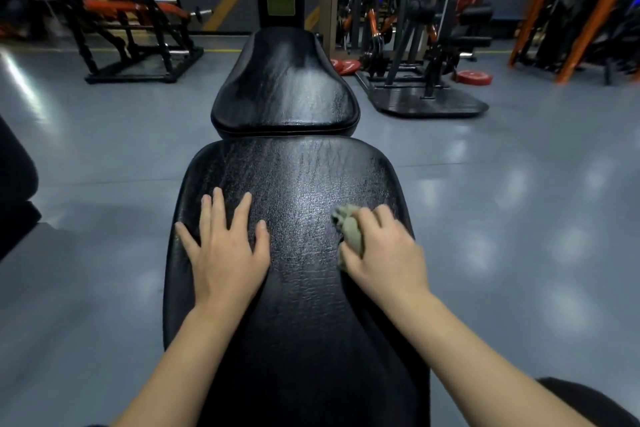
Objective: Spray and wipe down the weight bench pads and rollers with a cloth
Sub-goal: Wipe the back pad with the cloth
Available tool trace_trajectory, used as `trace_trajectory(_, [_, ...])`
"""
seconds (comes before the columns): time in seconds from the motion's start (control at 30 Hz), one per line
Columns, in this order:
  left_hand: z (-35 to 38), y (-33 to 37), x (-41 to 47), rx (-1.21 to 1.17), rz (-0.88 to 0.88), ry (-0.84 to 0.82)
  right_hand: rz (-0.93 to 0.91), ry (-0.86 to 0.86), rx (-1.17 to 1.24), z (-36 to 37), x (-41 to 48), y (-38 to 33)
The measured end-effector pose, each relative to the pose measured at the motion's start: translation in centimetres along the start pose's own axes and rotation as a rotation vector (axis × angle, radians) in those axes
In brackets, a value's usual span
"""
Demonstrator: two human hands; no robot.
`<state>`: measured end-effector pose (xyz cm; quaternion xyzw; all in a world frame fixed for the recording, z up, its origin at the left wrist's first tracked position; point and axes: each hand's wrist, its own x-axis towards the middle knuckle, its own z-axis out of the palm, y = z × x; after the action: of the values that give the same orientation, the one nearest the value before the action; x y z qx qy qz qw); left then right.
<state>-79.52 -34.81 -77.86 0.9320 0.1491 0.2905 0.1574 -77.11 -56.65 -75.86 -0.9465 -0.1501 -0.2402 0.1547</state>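
Grey glossy gym floor (104,156); black bench pad (298,180), creased, sheened.
Left hand (227,253) flat, fingers spread; right hand (386,253) gripping bunched olive cloth (350,229) near pad's right edge.

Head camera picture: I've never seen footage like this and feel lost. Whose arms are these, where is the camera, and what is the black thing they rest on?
No machine here: a person wears the camera on the head, so it looks down along their own arms. The black thing is a weight bench: a long near pad and a smaller far pad. The left hand lies flat on the near pad, fingers straight. The right hand grips a crumpled greenish cloth against that pad. Behind stand gym machines and red weight plates on a grey floor.
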Motion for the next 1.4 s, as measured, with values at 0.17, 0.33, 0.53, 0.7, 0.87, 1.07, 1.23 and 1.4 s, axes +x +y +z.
trace_trajectory(0.17, [-0.4,0.0,0.1,-0.020,0.010,0.006,0.098,-0.115,0.031,-1.4,1.0,1.1])
trace_trajectory(0.33, [-0.9,0.0,-0.2,-0.041,0.053,0.001,0.341,-0.052,-0.004,-2.6,2.8,3.8])
trace_trajectory(0.53, [-1.3,0.6,-0.1,-0.125,-0.001,-0.022,0.147,-0.150,-0.087,-2.0,0.9,-1.0])
trace_trajectory(0.7, [-1.5,1.3,-0.1,-0.163,0.023,-0.002,0.038,-0.431,-0.096,-4.0,1.0,-0.6])
trace_trajectory(0.87, [-1.3,1.5,-0.5,-0.157,0.040,-0.045,0.071,-0.397,0.042,-4.7,2.6,2.3])
trace_trajectory(1.07, [-1.3,1.3,-0.4,-0.156,0.055,-0.019,0.322,0.573,0.739,-4.1,3.6,1.3])
trace_trajectory(1.23, [-0.9,0.9,-0.3,-0.127,0.053,-0.009,0.191,0.268,0.626,-0.3,4.8,1.1])
trace_trajectory(1.4, [-0.8,0.8,-0.3,-0.116,0.060,0.009,0.195,0.011,0.435,0.7,4.2,0.8])
